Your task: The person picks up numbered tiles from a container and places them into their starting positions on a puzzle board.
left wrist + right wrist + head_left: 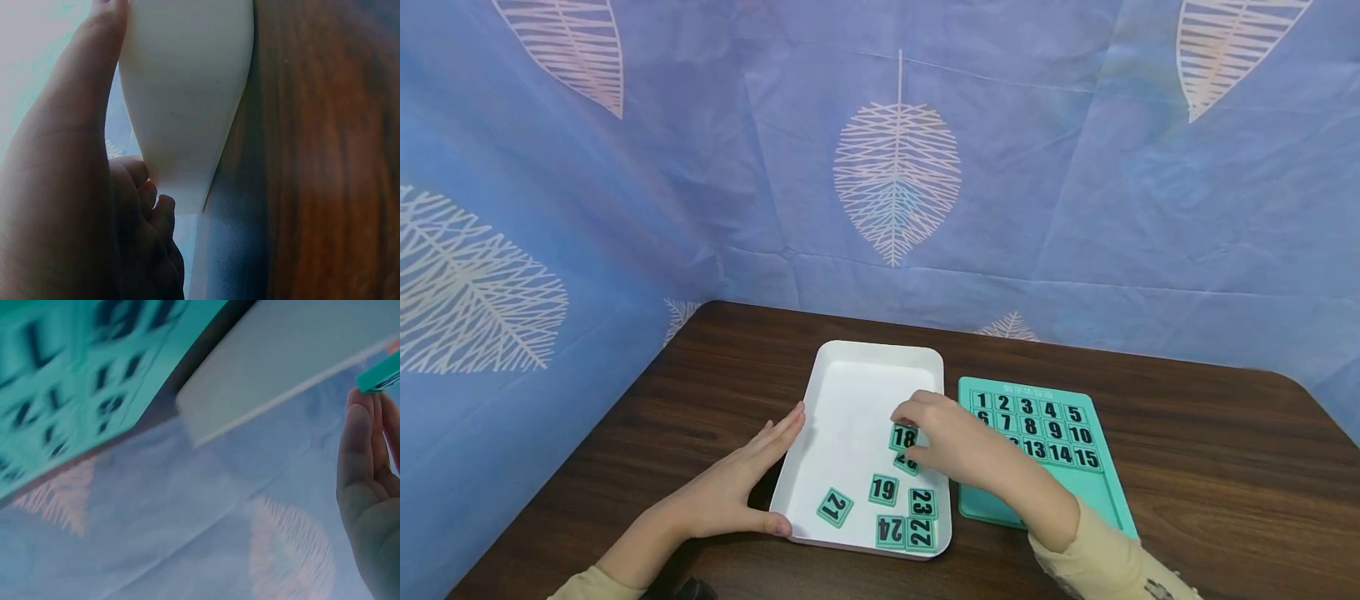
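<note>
My right hand [951, 435] is over the right side of a white tray [857, 392], pinching a green number tile marked 18 [903, 437]. In the right wrist view the tile [382, 374] shows at the fingertips, raised above the tray's wall. Another tile [906, 463] lies just below it, its number partly hidden. My left hand [737, 483] rests along the tray's left edge, fingers straight and thumb spread toward the near corner. Further tiles lie in the tray's near part: 21 [835, 507], 19 [883, 490], 23 [922, 503], 24 [891, 531] and 22 [920, 534].
Right of the tray lies a green number board [1045, 492], its upper rows filled with tiles up to 15 and its lower part bare. My right forearm crosses over part of it. Both stand on a dark wooden table [752, 350], with a blue leaf-patterned cloth [1015, 208] hanging behind.
</note>
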`<state>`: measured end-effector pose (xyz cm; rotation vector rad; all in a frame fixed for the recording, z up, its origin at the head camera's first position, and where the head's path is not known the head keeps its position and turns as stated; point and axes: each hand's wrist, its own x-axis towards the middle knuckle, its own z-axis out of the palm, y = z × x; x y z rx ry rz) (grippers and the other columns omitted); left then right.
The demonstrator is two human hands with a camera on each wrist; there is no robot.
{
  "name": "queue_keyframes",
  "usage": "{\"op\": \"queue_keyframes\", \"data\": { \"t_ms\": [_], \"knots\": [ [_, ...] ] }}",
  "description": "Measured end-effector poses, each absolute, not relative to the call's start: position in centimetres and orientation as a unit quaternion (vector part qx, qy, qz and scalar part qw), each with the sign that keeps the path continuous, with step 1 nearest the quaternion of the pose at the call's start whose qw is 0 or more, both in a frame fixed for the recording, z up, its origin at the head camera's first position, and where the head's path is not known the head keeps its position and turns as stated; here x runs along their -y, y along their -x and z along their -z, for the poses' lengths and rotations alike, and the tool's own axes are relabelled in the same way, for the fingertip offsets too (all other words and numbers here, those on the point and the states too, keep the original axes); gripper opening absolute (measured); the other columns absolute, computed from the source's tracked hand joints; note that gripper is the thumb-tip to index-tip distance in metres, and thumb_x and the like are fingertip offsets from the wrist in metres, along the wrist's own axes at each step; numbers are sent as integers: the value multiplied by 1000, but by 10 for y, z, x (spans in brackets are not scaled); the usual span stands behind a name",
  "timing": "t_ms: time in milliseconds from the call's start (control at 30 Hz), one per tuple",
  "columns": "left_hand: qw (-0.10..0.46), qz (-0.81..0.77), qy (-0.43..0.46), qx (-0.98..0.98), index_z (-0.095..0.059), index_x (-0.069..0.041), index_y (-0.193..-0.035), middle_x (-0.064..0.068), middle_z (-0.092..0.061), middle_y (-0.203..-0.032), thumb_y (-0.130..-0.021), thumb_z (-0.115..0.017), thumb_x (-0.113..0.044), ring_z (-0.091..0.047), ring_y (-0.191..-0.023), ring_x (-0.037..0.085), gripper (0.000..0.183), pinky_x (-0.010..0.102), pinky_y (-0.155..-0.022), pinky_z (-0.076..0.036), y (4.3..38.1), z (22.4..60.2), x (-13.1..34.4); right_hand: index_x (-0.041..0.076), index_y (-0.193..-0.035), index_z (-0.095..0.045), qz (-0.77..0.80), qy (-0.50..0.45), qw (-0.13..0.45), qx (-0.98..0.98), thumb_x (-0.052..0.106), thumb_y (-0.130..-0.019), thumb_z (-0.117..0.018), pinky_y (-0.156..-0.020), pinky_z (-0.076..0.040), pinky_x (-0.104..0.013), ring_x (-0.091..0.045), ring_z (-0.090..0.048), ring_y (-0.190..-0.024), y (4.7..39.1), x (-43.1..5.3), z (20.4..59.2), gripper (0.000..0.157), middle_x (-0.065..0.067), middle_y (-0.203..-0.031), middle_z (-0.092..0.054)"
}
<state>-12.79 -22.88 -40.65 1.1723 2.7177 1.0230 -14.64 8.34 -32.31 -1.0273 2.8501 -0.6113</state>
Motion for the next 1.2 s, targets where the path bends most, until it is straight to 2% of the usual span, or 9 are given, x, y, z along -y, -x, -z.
{"op": "queue_keyframes", "data": {
  "t_ms": [267, 433, 533, 767, 1033, 1200],
  "knots": [
    [4, -326, -370, -870, -10, -15, -155, 5, -5, -160, -71, -78, -52, -13, -144, 31, 115, 17, -112, 0, 128, 408, 228, 7, -113, -65, 203, 292, -12, -935, 6, -79, -77, -75, -53, -32, -17, -59, -95, 136, -140, 307, 36, 0, -107, -61],
    [11, -323, -364, -874, -9, -15, -155, 6, -5, -160, -71, -78, -52, -14, -143, 34, 115, 22, -114, -1, 126, 408, 230, 8, -114, -65, 196, 271, -20, -942, 8, -79, -77, -75, -52, -35, -18, -59, -95, 132, -172, 307, 37, 2, -107, -60],
    [18, -322, -359, -876, -8, -16, -155, 5, -4, -161, -71, -79, -52, -12, -144, 33, 115, 24, -114, -1, 125, 409, 231, 8, -114, -65, 194, 251, -9, -948, 8, -79, -77, -74, -52, -35, -18, -58, -94, 131, -185, 311, 37, 2, -107, -60],
    [13, -321, -355, -878, -8, -17, -155, 3, -4, -161, -70, -78, -53, -13, -144, 30, 116, 20, -113, 0, 126, 409, 229, 3, -111, -65, 190, 233, 7, -954, 5, -76, -79, -72, -51, -34, -18, -56, -89, 132, -208, 325, 38, -1, -103, -60],
    [11, -323, -359, -875, -10, -17, -155, 4, -6, -160, -71, -78, -53, -14, -144, 28, 115, 15, -111, 0, 127, 407, 229, 7, -105, -67, 179, 232, 34, -956, 3, -73, -80, -68, -52, -32, -18, -58, -87, 133, -222, 340, 34, 1, -100, -61],
    [23, -320, -357, -877, -7, -17, -155, 3, -3, -161, -71, -79, -51, -12, -144, 27, 116, 19, -113, 0, 127, 406, 228, 7, -102, -67, 177, 252, 57, -950, 2, -72, -80, -65, -50, -28, -13, -54, -82, 133, -227, 348, 33, 2, -98, -60]
  ]
}}
